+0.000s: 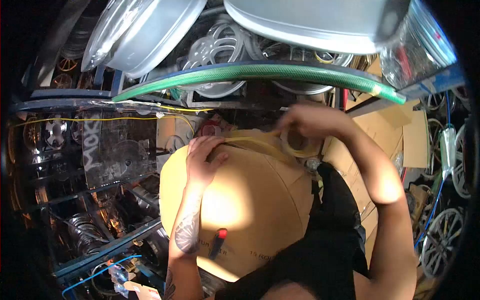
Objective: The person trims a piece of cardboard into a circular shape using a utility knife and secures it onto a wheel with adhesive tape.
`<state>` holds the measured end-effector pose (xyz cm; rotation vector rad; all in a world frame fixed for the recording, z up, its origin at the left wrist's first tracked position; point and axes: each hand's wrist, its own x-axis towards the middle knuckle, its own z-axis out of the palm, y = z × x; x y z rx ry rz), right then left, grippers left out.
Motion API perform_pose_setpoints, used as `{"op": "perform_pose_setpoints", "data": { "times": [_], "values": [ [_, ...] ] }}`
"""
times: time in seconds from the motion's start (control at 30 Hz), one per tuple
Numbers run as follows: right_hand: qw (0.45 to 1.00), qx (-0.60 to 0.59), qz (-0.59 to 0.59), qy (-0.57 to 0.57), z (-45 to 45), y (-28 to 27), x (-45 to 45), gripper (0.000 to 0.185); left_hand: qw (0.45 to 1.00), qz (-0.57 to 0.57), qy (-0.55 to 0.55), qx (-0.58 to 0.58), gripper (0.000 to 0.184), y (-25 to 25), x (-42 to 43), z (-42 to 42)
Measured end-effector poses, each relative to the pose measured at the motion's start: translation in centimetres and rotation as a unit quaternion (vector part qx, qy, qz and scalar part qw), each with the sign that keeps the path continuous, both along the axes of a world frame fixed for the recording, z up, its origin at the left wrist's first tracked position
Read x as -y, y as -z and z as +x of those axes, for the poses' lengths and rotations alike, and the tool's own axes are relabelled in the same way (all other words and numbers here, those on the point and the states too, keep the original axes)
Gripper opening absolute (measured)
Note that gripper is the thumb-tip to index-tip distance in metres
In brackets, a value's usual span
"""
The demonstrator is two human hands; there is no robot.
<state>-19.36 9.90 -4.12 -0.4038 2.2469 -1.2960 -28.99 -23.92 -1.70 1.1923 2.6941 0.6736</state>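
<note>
A large rounded piece of brown cardboard [240, 200], with printed letters near its lower edge, lies in front of my body. My left hand [202, 157] rests on its upper left edge, fingers stretched out and fairly flat. At the upper right my right hand [312, 122], blurred by motion, grips a roll of yellowish tape [299, 150]. From the roll, a strip of tape [255, 140] runs left along the cardboard's top edge toward my left hand. A small dark tool with a red end [219, 242] lies on the cardboard, right of my left forearm.
A green hose [250, 71] arches across a metal rack beyond the cardboard. Large silver wheel rims [310, 25] sit above it. More wheels [442, 240] stand at the right, near flattened cardboard [385, 130]. A dark shelf frame [110, 245] is at the left.
</note>
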Motion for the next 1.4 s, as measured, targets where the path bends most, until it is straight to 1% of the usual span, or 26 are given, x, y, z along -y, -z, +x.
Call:
{"op": "perform_pose_setpoints", "data": {
  "times": [0.03, 0.1, 0.13, 0.2, 0.23, 0.3, 0.33, 0.37, 0.4, 0.43, 0.5, 0.6, 0.7, 0.73, 0.83, 0.93, 1.0, 1.03, 1.07, 1.1, 1.13, 1.2, 1.23, 1.27, 1.37, 1.4],
  "values": [
    [0.999, 0.033, 0.037, -0.005, 2.6, -1.9, -0.5, 0.057, 0.999, -0.003, 0.023, -0.03, 0.042, 0.0, -0.1, 0.2],
    [0.979, -0.014, 0.203, 0.003, 6.9, -2.8, 5.0, 0.059, 0.993, -0.003, 0.073, -0.09, 0.039, 0.2, -0.7, 0.7],
    [0.981, -0.078, 0.173, 0.048, 8.2, -0.9, 6.7, 0.057, 0.989, -0.013, 0.121, -0.085, 0.036, -0.1, -2.0, 1.6],
    [0.984, -0.046, 0.149, 0.091, 7.9, 1.5, 7.3, 0.057, 0.977, -0.027, 0.201, -0.071, 0.031, -0.6, -5.0, 4.5],
    [0.985, -0.028, 0.133, 0.106, 8.0, 2.5, 7.2, 0.057, 0.977, -0.013, 0.206, -0.049, 0.027, -0.3, -5.7, 5.4],
    [0.98, -0.07, 0.005, 0.189, 9.7, 4.4, 6.5, 0.06, 0.976, 0.008, 0.218, 0.003, 0.021, 0.2, -7.2, 6.5],
    [0.963, -0.107, -0.052, 0.243, 11.7, 5.4, 5.5, 0.06, 0.973, 0.033, 0.229, -0.008, 0.015, 0.0, -7.4, 6.4],
    [0.938, -0.145, -0.106, 0.296, 12.9, 4.1, 5.0, 0.06, 0.973, 0.029, 0.229, -0.008, 0.014, 0.1, -7.2, 7.0],
    [0.953, -0.103, -0.07, 0.277, 14.6, 2.2, 4.8, 0.059, 0.973, 0.029, 0.229, -0.016, 0.012, 0.4, -7.3, 7.1],
    [0.963, -0.147, 0.043, 0.22, 16.6, 1.1, 5.9, 0.057, 0.973, 0.03, 0.228, -0.027, 0.01, 0.5, -7.6, 7.2],
    [0.966, -0.081, 0.098, 0.223, 17.6, -2.8, 7.2, 0.056, 0.975, 0.027, 0.219, -0.035, 0.008, 0.2, -7.9, 8.3],
    [0.962, -0.037, 0.154, 0.224, 16.0, -1.2, 6.1, 0.052, 0.975, 0.002, 0.206, -0.082, 0.012, 0.4, -7.7, 8.7],
    [0.948, -0.07, 0.133, 0.281, 15.7, -0.7, 1.3, 0.05, 0.986, 0.014, 0.141, -0.091, 0.014, 0.7, -7.5, 8.8],
    [0.956, -0.071, 0.111, 0.262, 16.9, -1.0, 0.7, 0.047, 0.987, 0.014, 0.134, -0.086, 0.015, 0.7, -7.3, 8.6],
    [0.978, -0.112, 0.111, 0.139, 20.9, -1.0, 5.1, 0.049, 0.985, -0.012, 0.153, -0.076, 0.014, 0.8, -7.8, 8.1],
    [0.979, -0.082, 0.13, 0.134, 19.8, -0.1, 8.6, 0.054, 0.983, 0.009, 0.159, -0.094, 0.012, 0.8, -7.9, 8.4],
    [0.983, -0.058, 0.122, 0.123, 19.4, -0.7, 9.3, 0.054, 0.977, -0.018, 0.15, -0.153, 0.013, 0.2, -8.1, 9.5],
    [0.987, -0.04, 0.085, 0.129, 19.8, -0.8, 9.4, 0.053, 0.971, -0.028, 0.146, -0.185, 0.013, 0.0, -8.3, 10.1],
    [0.989, -0.024, 0.051, 0.136, 19.8, -0.8, 9.1, 0.053, 0.963, -0.029, 0.194, -0.186, 0.014, 0.3, -7.8, 10.4],
    [0.99, -0.01, 0.019, 0.141, 19.7, -0.6, 8.8, 0.052, 0.963, -0.045, 0.223, -0.142, 0.015, 0.2, -7.4, 11.5],
    [0.984, -0.038, -0.044, 0.165, 20.1, -0.2, 9.0, 0.047, 0.962, -0.062, 0.248, -0.097, 0.015, -0.3, -7.2, 13.1],
    [0.97, -0.003, -0.124, 0.209, 21.1, 1.1, 9.0, 0.054, 0.963, -0.077, 0.259, -0.02, 0.022, -0.2, -6.5, 14.2],
    [0.959, 0.02, -0.164, 0.229, 21.8, 1.4, 9.0, 0.057, 0.964, -0.076, 0.254, -0.015, 0.023, -0.2, -6.8, 14.3],
    [0.945, -0.04, -0.198, 0.257, 22.6, 1.6, 9.2, 0.059, 0.966, -0.074, 0.248, -0.014, 0.025, -0.3, -7.6, 14.3],
    [0.975, 0.061, -0.111, 0.183, 24.9, -1.0, 6.8, 0.065, 0.976, -0.047, 0.213, -0.005, 0.032, 0.4, -8.5, 14.2],
    [0.977, 0.015, -0.131, 0.166, 26.0, -0.7, 7.1, 0.066, 0.979, -0.038, 0.202, -0.013, 0.032, 0.3, -8.6, 14.4]
  ]
}}
